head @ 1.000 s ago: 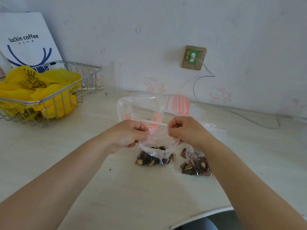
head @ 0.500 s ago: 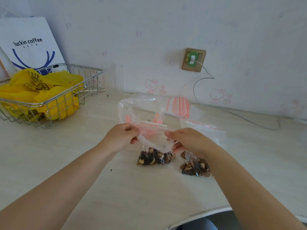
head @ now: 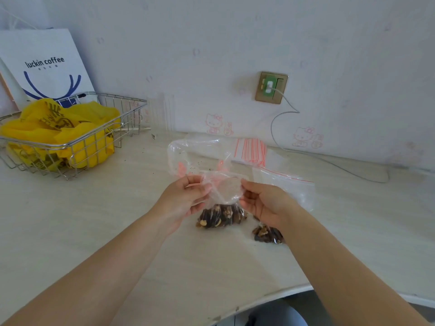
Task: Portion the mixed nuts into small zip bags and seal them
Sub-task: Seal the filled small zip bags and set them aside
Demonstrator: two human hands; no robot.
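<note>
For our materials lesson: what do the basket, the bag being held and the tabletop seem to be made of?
Basket: looks like shiny metal wire, an open silvery grid.
Held bag: thin clear plastic film, crinkled, nuts visible through it.
Tabletop: pale, matte, faint wood grain; probably laminate, though solid wood cannot be ruled out.

A silver wire basket (head: 77,147) sits at the far left of my pale wood-grain tabletop (head: 70,220), stuffed with crumpled yellow plastic bags (head: 61,128). Behind it, a white paper carrier bag printed "luckin coffee" in black with a blue emblem (head: 44,67) leans against the white wall (head: 235,31). A brass-coloured wall socket (head: 271,87) holds a green and white plug (head: 268,85), its thin white cable (head: 329,161) looping down and trailing along the tabletop's back edge. Pink cartoon cat stickers (head: 214,123) dot the wall's base.
</note>
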